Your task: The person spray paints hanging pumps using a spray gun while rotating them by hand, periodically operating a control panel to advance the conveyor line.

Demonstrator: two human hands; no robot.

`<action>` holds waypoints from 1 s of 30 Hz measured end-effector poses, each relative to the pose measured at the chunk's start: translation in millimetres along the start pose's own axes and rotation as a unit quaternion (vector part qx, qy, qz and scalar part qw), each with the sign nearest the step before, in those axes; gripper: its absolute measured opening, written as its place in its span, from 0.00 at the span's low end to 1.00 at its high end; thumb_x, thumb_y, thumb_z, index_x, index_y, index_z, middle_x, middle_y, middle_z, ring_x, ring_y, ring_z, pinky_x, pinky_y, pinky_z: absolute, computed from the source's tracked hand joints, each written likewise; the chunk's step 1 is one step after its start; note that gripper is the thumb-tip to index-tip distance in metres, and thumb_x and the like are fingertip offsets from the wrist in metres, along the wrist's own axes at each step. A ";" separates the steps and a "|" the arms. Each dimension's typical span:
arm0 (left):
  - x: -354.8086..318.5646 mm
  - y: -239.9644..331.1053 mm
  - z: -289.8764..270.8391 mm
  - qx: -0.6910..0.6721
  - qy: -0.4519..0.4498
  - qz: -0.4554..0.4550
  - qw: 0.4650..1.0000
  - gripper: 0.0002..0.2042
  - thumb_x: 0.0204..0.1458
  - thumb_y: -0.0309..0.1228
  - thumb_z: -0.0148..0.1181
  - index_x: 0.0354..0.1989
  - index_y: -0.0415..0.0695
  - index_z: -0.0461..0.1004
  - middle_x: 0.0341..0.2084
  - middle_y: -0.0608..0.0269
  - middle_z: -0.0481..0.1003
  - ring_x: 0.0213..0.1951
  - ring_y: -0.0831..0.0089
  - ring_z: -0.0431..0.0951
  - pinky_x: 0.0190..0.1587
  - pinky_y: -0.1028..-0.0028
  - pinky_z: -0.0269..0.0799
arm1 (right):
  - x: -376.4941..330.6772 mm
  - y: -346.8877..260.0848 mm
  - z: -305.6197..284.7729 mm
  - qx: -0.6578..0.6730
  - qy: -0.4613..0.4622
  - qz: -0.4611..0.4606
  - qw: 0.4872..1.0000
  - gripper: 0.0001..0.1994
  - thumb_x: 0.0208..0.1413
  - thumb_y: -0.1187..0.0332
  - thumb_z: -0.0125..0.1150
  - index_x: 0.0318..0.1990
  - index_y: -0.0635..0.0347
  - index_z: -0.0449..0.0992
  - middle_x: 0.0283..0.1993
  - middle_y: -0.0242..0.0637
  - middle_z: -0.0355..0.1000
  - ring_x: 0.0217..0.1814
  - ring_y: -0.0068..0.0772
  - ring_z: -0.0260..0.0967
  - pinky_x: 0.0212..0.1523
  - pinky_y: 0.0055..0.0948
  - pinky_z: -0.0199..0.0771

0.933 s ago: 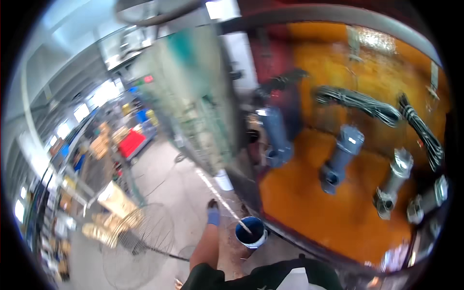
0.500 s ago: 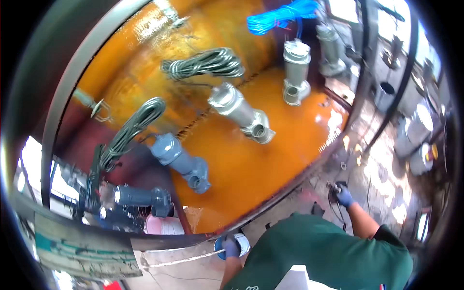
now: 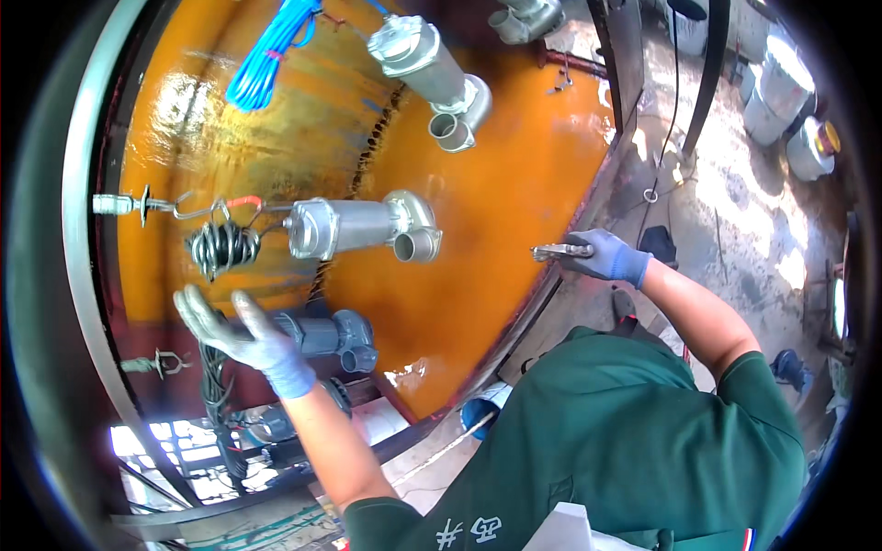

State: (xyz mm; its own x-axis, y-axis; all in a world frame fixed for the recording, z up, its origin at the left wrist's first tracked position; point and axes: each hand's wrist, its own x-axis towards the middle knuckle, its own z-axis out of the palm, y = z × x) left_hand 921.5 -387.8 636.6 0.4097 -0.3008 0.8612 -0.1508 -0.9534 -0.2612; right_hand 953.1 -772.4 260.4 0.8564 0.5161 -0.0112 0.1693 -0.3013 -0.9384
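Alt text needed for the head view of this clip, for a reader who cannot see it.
A person in a green shirt leans over an orange tank, the gloved right hand gripping a metal tool at its rim and the gloved left hand open above a dark pump. Two silver pumps with coiled cables hang in the tank.

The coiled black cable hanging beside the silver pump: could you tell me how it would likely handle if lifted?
The black cable coil would probably flop and loosen, being looped wire. It looks wet, so perhaps slippery. It seems to run to the silver pump, likely tugging against it.
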 end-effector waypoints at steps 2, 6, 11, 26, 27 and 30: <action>36.9 4.7 4.9 0.008 -0.050 -0.014 0.999 0.29 0.69 0.40 0.57 0.75 0.41 0.64 0.75 0.44 0.57 0.74 0.47 0.59 0.75 0.49 0.53 | 11.0 6.4 -0.9 0.046 0.011 0.013 0.999 0.15 0.61 0.54 0.69 0.45 0.57 0.81 0.36 0.48 0.81 0.42 0.53 0.81 0.44 0.45 0.78; 57.8 -16.4 29.4 -0.042 -0.189 0.034 0.981 0.24 0.70 0.33 0.52 0.72 0.38 0.67 0.73 0.42 0.59 0.72 0.49 0.63 0.74 0.52 0.58 | 27.6 10.2 -0.8 0.127 0.089 0.041 0.987 0.14 0.62 0.56 0.68 0.41 0.57 0.80 0.34 0.42 0.81 0.37 0.43 0.81 0.42 0.41 0.78; 48.0 -29.7 35.5 -0.039 -0.197 0.028 0.979 0.22 0.71 0.35 0.52 0.70 0.38 0.70 0.72 0.42 0.61 0.70 0.50 0.66 0.71 0.55 0.64 | 33.3 7.2 -15.1 0.124 -0.029 -0.009 0.992 0.14 0.62 0.56 0.68 0.43 0.57 0.80 0.37 0.41 0.83 0.39 0.43 0.82 0.43 0.38 0.79; -238.2 -35.2 -167.1 0.063 -0.070 -0.374 0.923 0.33 0.64 0.27 0.60 0.76 0.35 0.57 0.72 0.45 0.64 0.71 0.56 0.67 0.73 0.60 0.60 | 32.8 134.2 29.8 0.338 -0.044 0.071 0.937 0.25 0.63 0.81 0.49 0.69 0.61 0.72 0.53 0.36 0.79 0.44 0.24 0.75 0.43 0.24 0.76; -277.5 -51.2 -205.3 0.044 0.048 -0.445 0.893 0.28 0.63 0.23 0.59 0.72 0.35 0.63 0.66 0.47 0.69 0.65 0.60 0.72 0.68 0.63 0.66 | 32.3 131.1 33.1 0.416 -0.077 0.091 0.902 0.24 0.64 0.76 0.54 0.68 0.59 0.74 0.50 0.32 0.78 0.39 0.18 0.72 0.36 0.22 0.73; -353.9 -90.2 -326.1 0.141 0.247 -0.510 0.812 0.21 0.61 0.19 0.54 0.64 0.34 0.67 0.54 0.52 0.73 0.54 0.66 0.74 0.61 0.66 0.70 | 29.8 145.8 40.3 0.342 -0.130 0.032 0.930 0.26 0.67 0.63 0.58 0.70 0.64 0.72 0.50 0.40 0.82 0.51 0.29 0.78 0.49 0.27 0.77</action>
State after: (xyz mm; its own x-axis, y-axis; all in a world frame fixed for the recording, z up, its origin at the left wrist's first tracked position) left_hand 496.7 -187.9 497.6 -0.2285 0.6287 0.7434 0.2804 -0.6887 0.6686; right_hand 983.8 -768.6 109.3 0.6925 0.7175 -0.0753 -0.3042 0.1957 -0.9323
